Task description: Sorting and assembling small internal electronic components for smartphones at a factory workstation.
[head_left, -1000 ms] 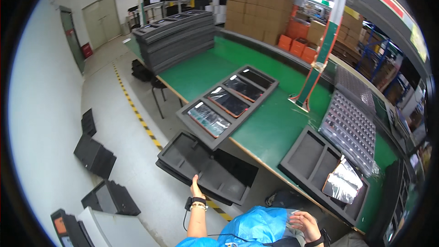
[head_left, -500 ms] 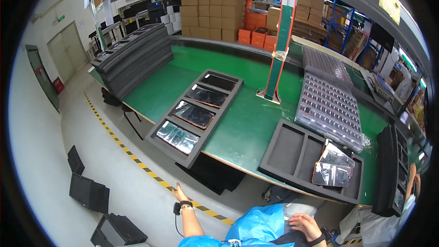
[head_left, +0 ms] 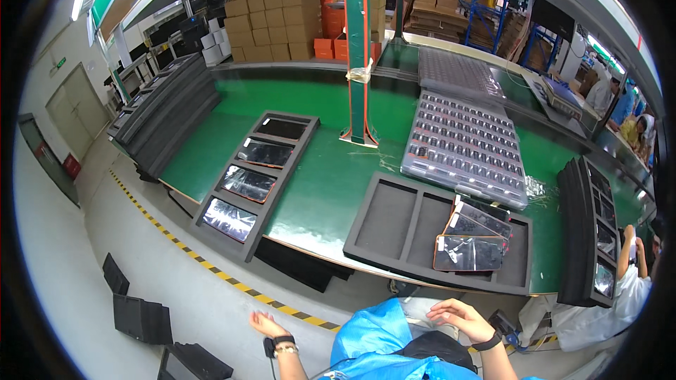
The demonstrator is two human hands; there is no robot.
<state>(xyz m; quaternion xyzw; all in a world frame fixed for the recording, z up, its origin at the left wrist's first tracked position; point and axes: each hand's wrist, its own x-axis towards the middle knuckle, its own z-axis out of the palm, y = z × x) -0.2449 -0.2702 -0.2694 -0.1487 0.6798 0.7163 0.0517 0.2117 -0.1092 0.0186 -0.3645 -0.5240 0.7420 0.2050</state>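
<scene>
1. Green bench (head_left: 320, 186) spans the space beyond both grips.
2. Left grip (head_left: 267, 324): empty, fingers loosely curled; foam tray of four devices (head_left: 222, 241) ahead, well apart.
3. Right grip (head_left: 459, 316): empty, fingers half-bent.
4. Overlapping dark-screened devices (head_left: 468, 253): beyond right grip, untouched, toward right side of second foam tray (head_left: 384, 222).

One grey tray (head_left: 282, 184) with four glossy-faced devices (head_left: 248, 184) beyond the left hand (head_left: 267, 324), one second tray (head_left: 386, 218) with three overlapping devices (head_left: 468, 254) beyond the right hand (head_left: 459, 318)
</scene>
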